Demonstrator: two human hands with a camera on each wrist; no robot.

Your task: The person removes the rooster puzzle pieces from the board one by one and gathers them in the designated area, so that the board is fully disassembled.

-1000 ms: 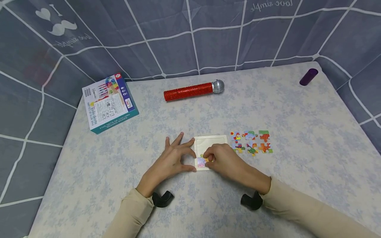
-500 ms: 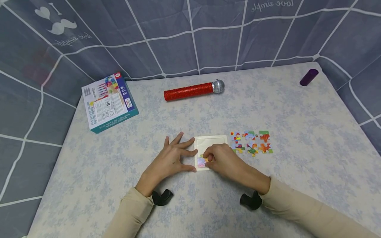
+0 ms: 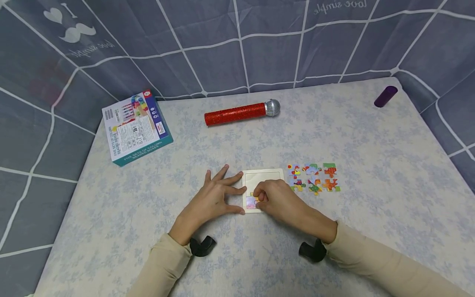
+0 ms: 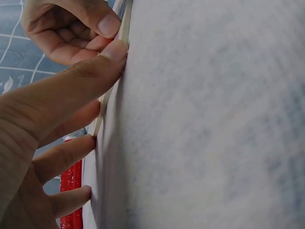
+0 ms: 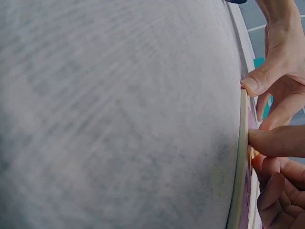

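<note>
Tray (image 3: 259, 177) between hands, left hand (image 3: 213, 198) splayed against edge, right hand (image 3: 281, 201) over it pinching puzzle piece (image 3: 257, 199)

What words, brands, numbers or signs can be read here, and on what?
"FIVE SETS OF COLUMN BEADED BOXES": side of the box.
"love simple", mirrored, twice: curtain.
"I", with heart and moustache signs: curtain.
Smaller print on the box's top: too small to read.

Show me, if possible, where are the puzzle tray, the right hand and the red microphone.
Puzzle tray (image 3: 256, 177): head view, bare upper interior.
Right hand (image 3: 282, 201): head view, back of hand.
Red microphone (image 3: 240, 113): head view, red handle.
</note>
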